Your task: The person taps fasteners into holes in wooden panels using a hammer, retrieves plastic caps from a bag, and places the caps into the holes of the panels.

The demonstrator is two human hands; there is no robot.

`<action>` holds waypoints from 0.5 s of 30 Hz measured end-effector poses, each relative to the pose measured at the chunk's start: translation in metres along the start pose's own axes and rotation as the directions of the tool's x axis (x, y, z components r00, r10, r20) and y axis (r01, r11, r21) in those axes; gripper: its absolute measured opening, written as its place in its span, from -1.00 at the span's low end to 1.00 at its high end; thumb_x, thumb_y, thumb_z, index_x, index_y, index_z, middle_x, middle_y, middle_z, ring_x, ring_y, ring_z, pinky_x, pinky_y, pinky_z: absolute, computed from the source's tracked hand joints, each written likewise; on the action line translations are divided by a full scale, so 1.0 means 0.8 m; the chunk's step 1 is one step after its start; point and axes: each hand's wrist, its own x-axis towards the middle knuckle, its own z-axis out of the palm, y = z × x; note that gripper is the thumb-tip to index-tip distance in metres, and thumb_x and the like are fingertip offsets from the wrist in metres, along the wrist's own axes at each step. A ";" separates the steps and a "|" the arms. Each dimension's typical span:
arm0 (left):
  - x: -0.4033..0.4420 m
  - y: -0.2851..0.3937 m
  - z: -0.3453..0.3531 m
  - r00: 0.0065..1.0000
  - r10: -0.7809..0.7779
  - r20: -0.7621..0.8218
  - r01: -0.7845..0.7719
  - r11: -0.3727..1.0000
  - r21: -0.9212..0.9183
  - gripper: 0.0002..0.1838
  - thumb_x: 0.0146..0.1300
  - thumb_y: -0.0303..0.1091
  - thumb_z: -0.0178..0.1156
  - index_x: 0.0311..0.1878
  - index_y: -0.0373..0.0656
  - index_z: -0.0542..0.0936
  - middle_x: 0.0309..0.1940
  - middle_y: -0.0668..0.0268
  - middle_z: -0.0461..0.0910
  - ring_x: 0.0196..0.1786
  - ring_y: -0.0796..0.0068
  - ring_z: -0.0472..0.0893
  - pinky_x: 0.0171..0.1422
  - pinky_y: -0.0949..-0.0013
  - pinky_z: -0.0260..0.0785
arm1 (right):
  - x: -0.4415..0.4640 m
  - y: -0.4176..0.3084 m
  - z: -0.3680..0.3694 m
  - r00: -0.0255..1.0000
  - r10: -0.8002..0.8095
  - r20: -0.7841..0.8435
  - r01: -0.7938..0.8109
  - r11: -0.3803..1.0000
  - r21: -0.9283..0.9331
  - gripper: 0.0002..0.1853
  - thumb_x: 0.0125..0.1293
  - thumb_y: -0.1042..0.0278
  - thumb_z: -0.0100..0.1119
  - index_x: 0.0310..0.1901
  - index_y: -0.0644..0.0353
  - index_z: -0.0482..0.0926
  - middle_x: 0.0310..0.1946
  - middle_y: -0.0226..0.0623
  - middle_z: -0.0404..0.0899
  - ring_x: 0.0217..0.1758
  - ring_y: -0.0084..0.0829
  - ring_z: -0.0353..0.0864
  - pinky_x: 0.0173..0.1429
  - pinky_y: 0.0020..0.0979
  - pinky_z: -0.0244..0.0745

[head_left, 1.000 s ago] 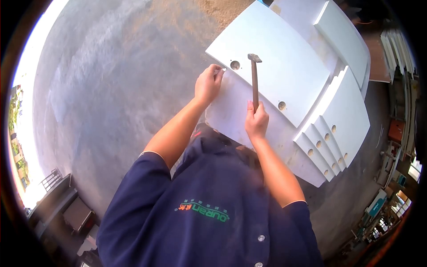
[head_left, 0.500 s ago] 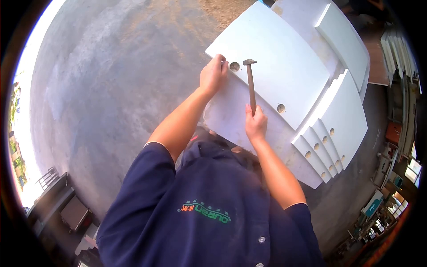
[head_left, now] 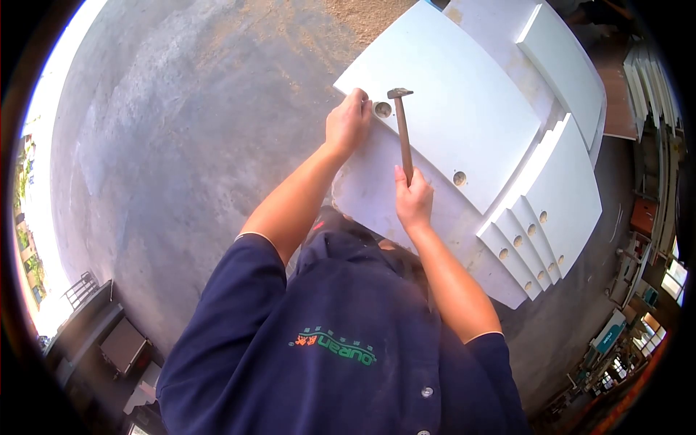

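Observation:
A hammer (head_left: 404, 138) is in my right hand (head_left: 415, 199), gripped near the end of its handle, with the head raised over the front part of a white panel (head_left: 449, 94). My left hand (head_left: 349, 123) is closed at the panel's near left corner, fingers pinched beside a round hole (head_left: 383, 109). Whatever those fingers hold is too small or hidden to make out. A second round hole (head_left: 460, 178) is cut near the panel's right end. The panel lies on a pale work table (head_left: 384, 181).
Several stacked white panels with round holes (head_left: 551, 196) lie fanned on the table's right side. More white panels (head_left: 562, 72) rest at the far right. Sawdust (head_left: 366, 22) covers floor beyond the table. Boards (head_left: 650, 87) stand along the right edge.
The hammer and my right hand have shifted slightly up and to the left, bringing the hammer head nearer the left hole. My left hand stays in place.

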 end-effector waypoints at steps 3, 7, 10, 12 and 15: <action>-0.001 -0.001 0.000 1.000 0.026 -0.014 -0.026 1.000 -0.015 -0.83 0.37 -0.24 0.17 -0.15 -0.10 0.48 -0.27 0.08 0.65 -0.22 -0.08 0.64 -0.14 0.01 0.46 | 0.006 -0.010 -0.002 0.999 -0.043 -0.015 0.044 0.998 0.043 -0.61 0.48 0.09 0.14 -0.36 0.29 0.49 -0.68 -0.20 0.45 -0.62 -0.33 0.47 -0.45 -0.26 0.34; -0.002 0.001 -0.003 1.000 0.007 -0.007 -0.007 1.000 -0.011 -0.84 0.36 -0.24 0.17 -0.15 -0.11 0.48 -0.26 0.08 0.65 -0.20 -0.08 0.64 -0.12 0.01 0.46 | 0.020 -0.054 -0.023 0.997 -0.063 -0.036 0.069 0.978 0.199 -0.61 0.48 0.09 0.13 -0.37 0.27 0.45 -0.65 -0.17 0.49 -0.59 -0.28 0.52 -0.43 -0.26 0.38; -0.002 0.001 -0.003 1.000 -0.012 0.006 0.012 1.000 -0.016 -0.83 0.37 -0.24 0.17 -0.14 -0.12 0.48 -0.26 0.08 0.66 -0.18 -0.07 0.64 -0.10 0.02 0.47 | 0.025 -0.047 -0.014 0.999 -0.025 0.028 0.023 0.998 0.064 -0.60 0.46 0.07 0.12 -0.36 0.29 0.44 -0.54 0.02 0.60 -0.46 0.07 0.63 -0.33 -0.06 0.46; -0.003 -0.001 -0.002 0.999 -0.033 0.010 0.033 0.999 -0.042 -0.82 0.37 -0.25 0.16 -0.14 -0.14 0.49 -0.26 0.08 0.66 -0.16 -0.07 0.64 -0.09 0.03 0.47 | 0.022 0.003 0.020 0.994 0.037 0.099 -0.016 0.978 -0.210 -0.59 0.46 0.06 0.11 -0.36 0.31 0.44 -0.50 0.10 0.62 -0.37 0.20 0.64 -0.27 0.04 0.47; -0.003 -0.012 -0.007 0.996 -0.085 0.008 0.086 0.992 -0.093 -0.81 0.38 -0.26 0.15 -0.12 -0.18 0.50 -0.23 0.05 0.66 -0.14 -0.07 0.64 -0.07 0.05 0.47 | 0.021 0.015 0.030 0.988 0.093 0.125 -0.067 0.978 -0.196 -0.60 0.45 0.06 0.10 -0.34 0.30 0.46 -0.48 0.15 0.61 -0.31 0.28 0.61 -0.25 0.11 0.45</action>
